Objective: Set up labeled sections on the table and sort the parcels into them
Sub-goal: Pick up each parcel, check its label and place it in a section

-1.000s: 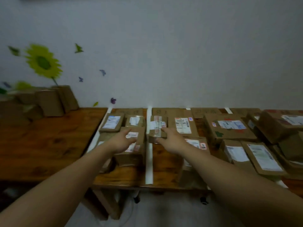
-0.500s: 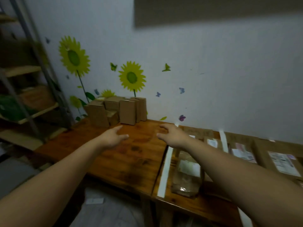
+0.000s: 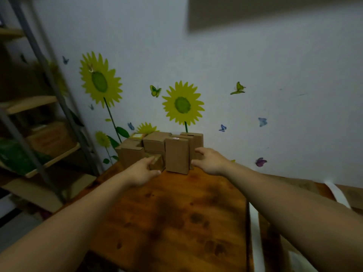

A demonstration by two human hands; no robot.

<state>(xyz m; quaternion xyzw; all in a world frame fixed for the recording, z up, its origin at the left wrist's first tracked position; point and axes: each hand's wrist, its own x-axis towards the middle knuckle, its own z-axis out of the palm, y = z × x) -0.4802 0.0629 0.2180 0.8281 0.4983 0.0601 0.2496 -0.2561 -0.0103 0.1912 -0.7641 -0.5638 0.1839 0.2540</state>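
Parcels [image 3: 153,143] cluster at the surface's [image 3: 176,213] far end. Your left hand [image 3: 142,171] pinches a low parcel [image 3: 158,162], your right hand [image 3: 209,160] curls round an upright parcel [image 3: 193,144]; lift both straight up so neighbours don't topple

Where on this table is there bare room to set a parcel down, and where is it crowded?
Free: the bare wood bordered by the box cluster ahead, the white tape strip on the right and the near edge. Crowded: the far corner by the wall, boxes packed together, left hand and right hand at them.
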